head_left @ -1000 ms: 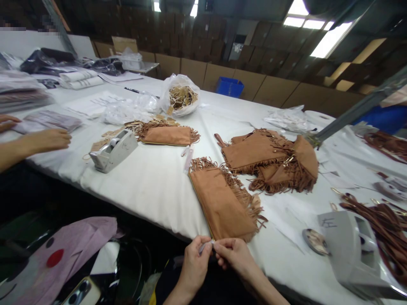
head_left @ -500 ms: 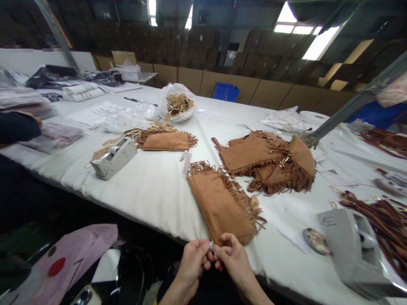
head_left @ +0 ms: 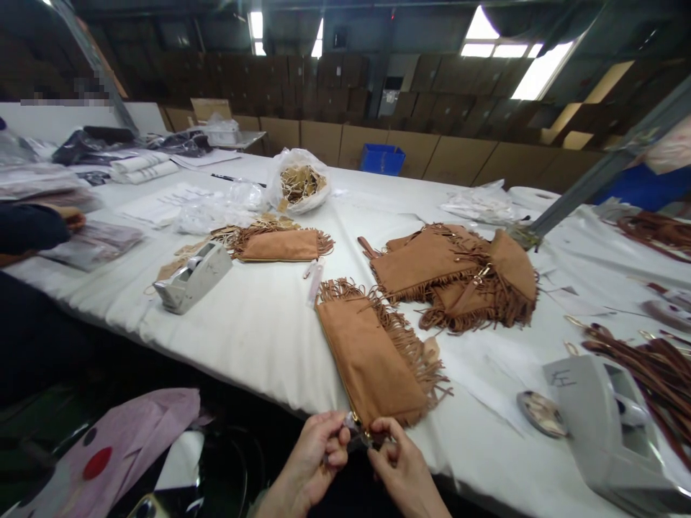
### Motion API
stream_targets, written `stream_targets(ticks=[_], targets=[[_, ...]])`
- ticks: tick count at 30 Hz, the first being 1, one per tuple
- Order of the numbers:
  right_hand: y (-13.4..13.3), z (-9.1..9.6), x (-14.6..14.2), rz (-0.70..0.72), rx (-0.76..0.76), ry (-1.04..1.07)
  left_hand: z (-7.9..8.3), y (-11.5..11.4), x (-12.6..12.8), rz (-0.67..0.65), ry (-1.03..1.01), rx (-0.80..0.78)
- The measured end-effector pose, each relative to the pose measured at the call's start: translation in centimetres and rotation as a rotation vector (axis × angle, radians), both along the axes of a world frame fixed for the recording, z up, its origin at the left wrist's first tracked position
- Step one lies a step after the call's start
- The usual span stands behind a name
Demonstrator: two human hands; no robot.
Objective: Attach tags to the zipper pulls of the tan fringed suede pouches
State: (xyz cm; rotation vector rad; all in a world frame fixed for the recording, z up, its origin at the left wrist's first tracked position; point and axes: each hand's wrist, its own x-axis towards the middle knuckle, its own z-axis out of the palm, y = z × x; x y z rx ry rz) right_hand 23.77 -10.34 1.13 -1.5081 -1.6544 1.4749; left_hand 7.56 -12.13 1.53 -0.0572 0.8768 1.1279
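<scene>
A tan suede fringed pouch (head_left: 372, 360) lies on the white table (head_left: 259, 324), its near corner hanging over the front edge. My left hand (head_left: 316, 457) and my right hand (head_left: 396, 464) meet at that corner, both pinched around a small metal zipper pull (head_left: 360, 429) and a bit of clear wrapping. The fingers of both hands are closed.
A grey tape dispenser (head_left: 191, 277) sits at left, another (head_left: 604, 424) at right by brown straps (head_left: 648, 367). More fringed pouches (head_left: 458, 277) are piled mid-table, one pouch (head_left: 281, 244) farther left. A bag of tags (head_left: 299, 181) stands behind. A co-worker's sleeve (head_left: 29, 226) is far left.
My hands have dropped lower along the table's front edge, still pinching the pouch's corner. The co-worker's bare hand at left withdrew; a dark sleeve shows there now.
</scene>
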Motion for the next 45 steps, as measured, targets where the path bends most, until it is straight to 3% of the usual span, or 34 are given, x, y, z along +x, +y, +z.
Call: stream_targets(ticks=[3, 6, 10, 13, 16, 20, 24, 27, 29, 31, 34, 37, 41, 45], targets=[[1.3, 2.5, 0.5, 0.086, 0.213, -0.091, -0.1, -0.1, -0.5, -0.047, 0.108, 0.046], [2.9, 3.7, -0.1, 0.274, 0.469, -0.143, 0.3, 0.1, -0.8, -0.104, 0.222, 0.112], [4.5, 2.3, -1.2, 0.599, 0.742, -0.329, 0.9, 0.4, -0.9, -0.156, 0.311, 0.149], [5.2, 0.8, -1.7, 0.764, 0.950, -0.422, 1.0, 0.4, -0.8, -0.183, 0.288, 0.069], [5.4, 0.3, -2.0, 0.822, 1.109, -0.519, 0.8, 0.4, -0.5, -0.139, 0.225, -0.022], [5.0, -0.1, -3.0, 0.719, 1.197, -0.619, 0.5, 0.6, -0.2, -0.093, 0.167, -0.064], [4.6, -0.7, -4.4, 0.596, 1.097, -0.620, 0.5, 0.9, -0.5, -0.108, 0.163, -0.070], [5.3, 0.5, -4.2, 0.596, 0.783, -0.494, 0.7, 0.8, -1.2, -0.156, 0.164, -0.047], [6.4, 2.1, -2.7, 0.684, 0.551, -0.298, 0.7, 0.7, -2.0, -0.222, 0.213, 0.023], [8.0, 3.3, -0.4, 0.691, 0.432, -0.174, 0.7, 0.5, -2.9, -0.300, 0.325, 0.095], [10.6, 3.0, 3.1, 0.281, 0.522, -0.289, 0.5, 0.4, -3.9, -0.374, 0.571, 0.131], [12.2, 0.6, 4.5, -0.052, 0.527, -0.439, 0.3, 0.5, -4.0, -0.365, 0.685, 0.114], [12.4, -1.5, 3.2, -0.115, 0.454, -0.380, -0.2, 0.7, -3.4, -0.357, 0.686, 0.076], [10.9, -0.8, 1.5, 0.004, 0.262, -0.128, -0.8, 0.9, -3.1, -0.374, 0.825, 0.103]])
